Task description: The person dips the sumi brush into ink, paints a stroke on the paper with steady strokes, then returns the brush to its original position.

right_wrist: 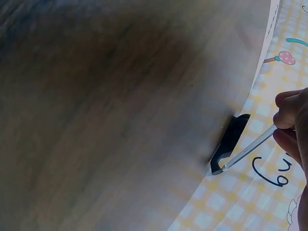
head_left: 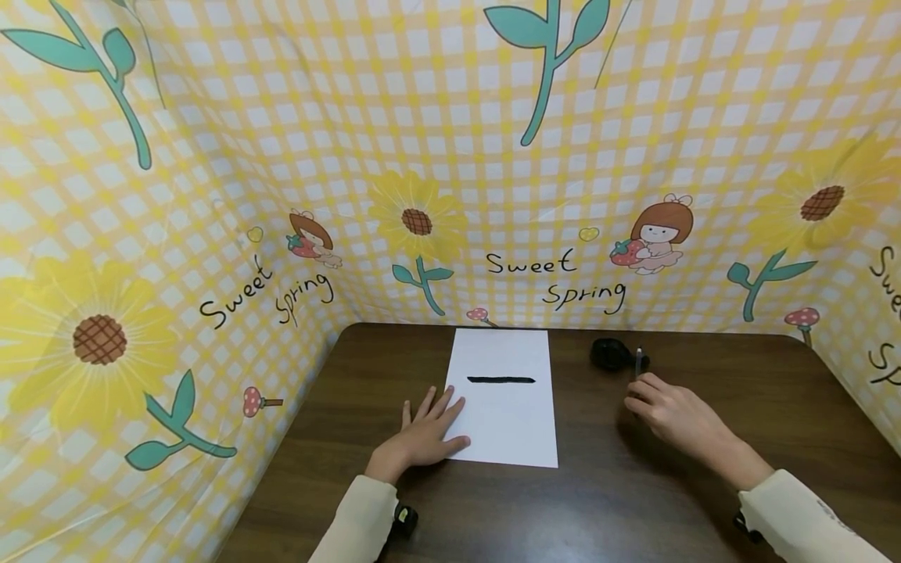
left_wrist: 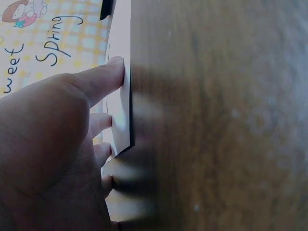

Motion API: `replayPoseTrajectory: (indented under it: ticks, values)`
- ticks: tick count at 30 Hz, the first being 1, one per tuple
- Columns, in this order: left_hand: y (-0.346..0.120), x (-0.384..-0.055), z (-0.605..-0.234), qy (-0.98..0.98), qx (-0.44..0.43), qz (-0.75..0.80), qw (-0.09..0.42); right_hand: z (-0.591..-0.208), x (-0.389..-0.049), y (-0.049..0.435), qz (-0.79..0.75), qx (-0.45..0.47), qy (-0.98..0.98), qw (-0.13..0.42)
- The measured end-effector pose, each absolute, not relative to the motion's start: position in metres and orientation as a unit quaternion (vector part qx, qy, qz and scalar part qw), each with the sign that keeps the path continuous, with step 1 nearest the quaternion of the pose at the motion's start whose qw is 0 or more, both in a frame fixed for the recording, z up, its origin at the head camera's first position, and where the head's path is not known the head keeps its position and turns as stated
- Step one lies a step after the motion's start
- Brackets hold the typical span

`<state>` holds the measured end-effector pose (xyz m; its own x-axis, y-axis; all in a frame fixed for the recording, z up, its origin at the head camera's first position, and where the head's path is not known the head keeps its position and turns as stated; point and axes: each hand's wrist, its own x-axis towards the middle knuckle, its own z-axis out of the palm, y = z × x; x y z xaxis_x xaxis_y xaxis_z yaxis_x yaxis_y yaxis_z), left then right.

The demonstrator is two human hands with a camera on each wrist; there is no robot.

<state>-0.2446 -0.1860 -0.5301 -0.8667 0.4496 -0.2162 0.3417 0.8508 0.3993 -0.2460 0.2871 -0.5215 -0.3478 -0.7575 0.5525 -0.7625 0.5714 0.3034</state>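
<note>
My left hand (head_left: pixel 420 439) lies with fingers spread over the left edge of a white sheet of paper (head_left: pixel 503 426), thumb near its lower left corner. A thick black horizontal stroke (head_left: pixel 501 380) crosses the sheet's upper half. To the right of the paper, my right hand (head_left: pixel 665 407) pinches a thin, pale pen-like stick (right_wrist: pixel 250 148) between thumb and fingers. The stick's far end meets the hooked end of a small black object (right_wrist: pixel 232 137) in the right wrist view. In the head view that black object (head_left: pixel 611 354) sits near the table's back edge.
The dark wooden table (head_left: pixel 598 508) reaches back to a yellow checked cloth (head_left: pixel 450 141) printed with flowers and lettering, which hangs behind it and at both sides. Dark bands show at both wrists, at the left cuff (head_left: pixel 362 508) and the right cuff (head_left: pixel 788 504).
</note>
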Motion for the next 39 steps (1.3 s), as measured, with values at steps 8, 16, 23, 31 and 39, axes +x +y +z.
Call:
replayPoseTrajectory:
  ticks: [8, 16, 23, 31, 39]
  values:
    - [-0.1860, -0.2438, -0.5297, 0.949, 0.209, 0.180, 0.150, -0.5250, -0.2469, 0.2861, 0.003, 0.461, -0.823, 0.332]
    - [-0.1856, -0.2436, -0.5286, 0.950, 0.208, 0.178, 0.151, -0.5277, -0.2465, 0.2868, -0.004, 0.456, -0.831, 0.318]
    - [-0.1844, -0.2433, -0.5271, 0.951, 0.206, 0.171, 0.152, -0.5283, -0.2458, 0.2863, -0.015, 0.444, -0.838, 0.316]
    - [-0.1847, -0.2441, -0.5274, 0.951, 0.206, 0.173, 0.153, -0.5290, -0.2454, 0.2869, -0.020, 0.439, -0.840, 0.318]
    - [-0.1852, -0.2439, -0.5288, 0.951, 0.204, 0.175, 0.152, -0.5304, -0.2451, 0.2860, -0.022, 0.440, -0.847, 0.296]
